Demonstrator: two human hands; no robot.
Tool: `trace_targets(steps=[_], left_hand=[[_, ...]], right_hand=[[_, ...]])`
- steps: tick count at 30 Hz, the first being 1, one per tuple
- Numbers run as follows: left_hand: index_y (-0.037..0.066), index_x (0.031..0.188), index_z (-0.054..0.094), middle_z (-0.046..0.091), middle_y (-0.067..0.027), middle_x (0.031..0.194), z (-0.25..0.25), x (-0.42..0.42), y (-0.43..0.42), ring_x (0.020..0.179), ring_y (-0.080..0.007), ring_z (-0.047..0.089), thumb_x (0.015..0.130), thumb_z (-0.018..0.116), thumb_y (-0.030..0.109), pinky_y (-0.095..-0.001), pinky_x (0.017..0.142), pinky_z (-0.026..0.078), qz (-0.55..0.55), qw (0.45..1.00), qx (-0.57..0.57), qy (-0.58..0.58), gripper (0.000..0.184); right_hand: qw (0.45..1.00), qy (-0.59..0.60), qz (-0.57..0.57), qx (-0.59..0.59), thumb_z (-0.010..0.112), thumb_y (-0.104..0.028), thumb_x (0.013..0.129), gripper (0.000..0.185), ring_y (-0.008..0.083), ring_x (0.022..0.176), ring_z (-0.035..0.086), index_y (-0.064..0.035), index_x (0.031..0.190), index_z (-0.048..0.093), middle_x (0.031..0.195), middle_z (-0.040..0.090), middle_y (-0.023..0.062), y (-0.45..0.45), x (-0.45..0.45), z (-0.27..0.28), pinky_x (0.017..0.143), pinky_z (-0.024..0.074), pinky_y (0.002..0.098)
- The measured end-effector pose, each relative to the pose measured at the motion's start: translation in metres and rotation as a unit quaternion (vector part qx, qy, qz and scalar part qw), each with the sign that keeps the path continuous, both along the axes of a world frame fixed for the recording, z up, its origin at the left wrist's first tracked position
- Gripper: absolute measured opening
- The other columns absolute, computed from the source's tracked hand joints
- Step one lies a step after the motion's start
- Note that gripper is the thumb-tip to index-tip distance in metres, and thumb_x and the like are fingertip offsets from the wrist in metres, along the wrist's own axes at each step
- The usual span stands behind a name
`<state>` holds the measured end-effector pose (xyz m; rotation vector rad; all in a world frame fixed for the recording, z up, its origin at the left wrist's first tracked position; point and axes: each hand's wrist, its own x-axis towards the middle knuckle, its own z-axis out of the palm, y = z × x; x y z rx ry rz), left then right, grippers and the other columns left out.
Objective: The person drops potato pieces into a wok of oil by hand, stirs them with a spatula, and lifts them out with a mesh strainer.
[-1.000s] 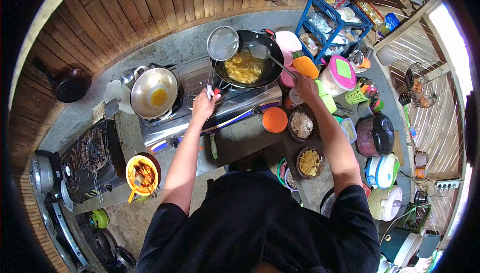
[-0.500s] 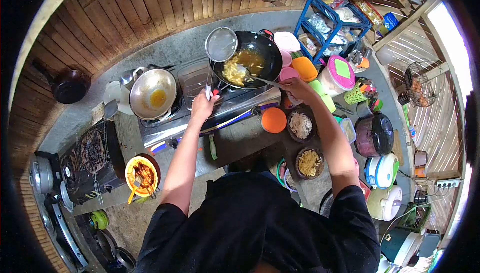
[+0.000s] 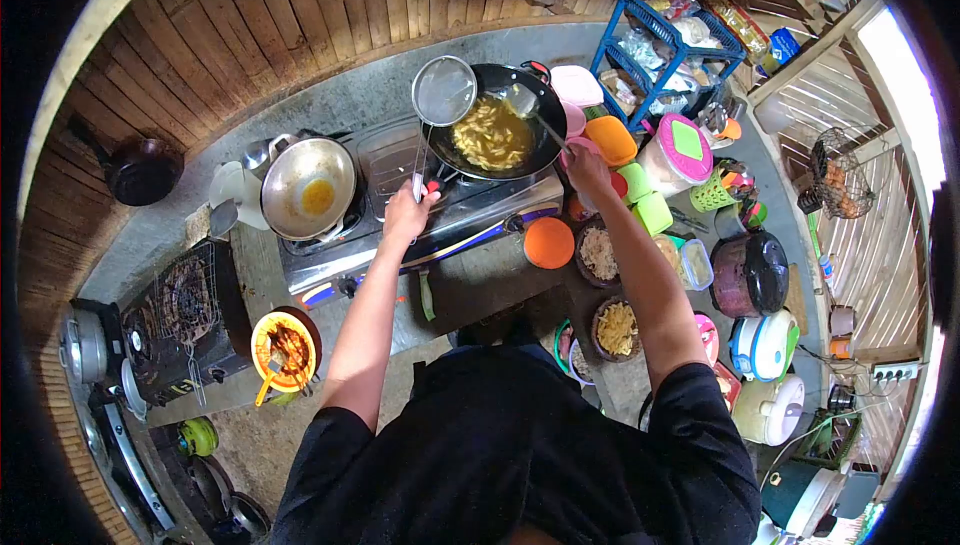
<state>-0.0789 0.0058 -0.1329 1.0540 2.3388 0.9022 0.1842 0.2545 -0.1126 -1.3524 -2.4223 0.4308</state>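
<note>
A round mesh strainer (image 3: pixel 444 91) is held by its handle in my left hand (image 3: pixel 406 213), its basket over the left rim of a black wok (image 3: pixel 548 135). Yellowish pieces of food (image 3: pixel 492 135) lie in oil in the wok. My right hand (image 3: pixel 588 167) is closed round the handle of a metal spatula (image 3: pixel 522 100), whose blade is at the wok's upper right inside. The wok stands on the right side of a gas stove (image 3: pixel 400 235).
On the left burner sits a metal pan (image 3: pixel 290 185) with a little oil. An orange bowl of red sauce (image 3: pixel 290 330) stands lower left. Right of the wok are colourful lidded containers (image 3: pixel 610 140), a blue rack (image 3: pixel 603 45) and bowls of food (image 3: pixel 617 329).
The spatula blade first swept down and left through the food, then back to the wok's upper right. My right hand shifted left, then slightly up. My left hand and the strainer barely moved.
</note>
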Motion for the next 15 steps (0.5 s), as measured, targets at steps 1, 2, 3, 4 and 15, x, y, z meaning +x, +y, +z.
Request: trace_targets(steps=[1,2,3,4,15], left_hand=[[0.007,0.096,0.059,0.068,-0.0212,0.092,0.002,0.001,0.000,0.093,-0.0399,0.064,0.082,0.072,0.039,-0.0490,0.079,0.049,0.000,1.000,-0.001,0.001,0.038],[0.007,0.096,0.059,0.068,-0.0212,0.091,0.003,0.002,-0.001,0.093,-0.0401,0.064,0.082,0.072,0.039,-0.0488,0.079,0.049,-0.001,1.000,-0.003,0.010,0.037],[0.007,0.096,0.059,0.068,-0.0212,0.091,0.004,0.002,-0.001,0.093,-0.0403,0.064,0.082,0.071,0.039,-0.0487,0.079,0.049,-0.002,1.000,-0.005,0.020,0.037],[0.007,0.096,0.059,0.068,-0.0212,0.091,0.005,0.002,-0.001,0.093,-0.0403,0.064,0.082,0.071,0.039,-0.0487,0.079,0.049,-0.002,1.000,-0.006,0.020,0.037],[0.006,0.096,0.059,0.068,-0.0217,0.089,0.004,0.003,-0.002,0.090,-0.0409,0.065,0.082,0.071,0.038,-0.0493,0.078,0.049,-0.008,0.999,0.012,0.041,0.037]], right_hand=[[1.000,0.001,0.000,-0.001,0.053,-0.027,0.091,0.031,0.0435,0.092,0.063,-0.0060,0.110,0.066,0.101,0.065,0.0243,-0.001,-0.002,-0.004,0.082,0.0507,0.0504],[0.998,0.030,0.031,-0.036,0.053,-0.027,0.091,0.032,0.0410,0.088,0.064,-0.0055,0.111,0.066,0.097,0.066,0.0232,-0.004,-0.005,-0.009,0.079,0.0514,0.0486],[0.994,0.059,0.062,-0.071,0.054,-0.027,0.091,0.032,0.0385,0.085,0.066,-0.0051,0.112,0.065,0.093,0.068,0.0221,-0.006,-0.008,-0.012,0.076,0.0520,0.0468],[0.994,0.059,0.062,-0.072,0.054,-0.027,0.091,0.032,0.0385,0.085,0.066,-0.0051,0.112,0.065,0.093,0.068,0.0221,-0.006,-0.011,-0.014,0.076,0.0520,0.0468],[0.976,0.148,0.144,-0.065,0.054,-0.021,0.092,0.031,0.0325,0.080,0.068,-0.0080,0.119,0.063,0.085,0.068,0.0187,-0.018,0.025,0.005,0.070,0.0502,0.0450]])
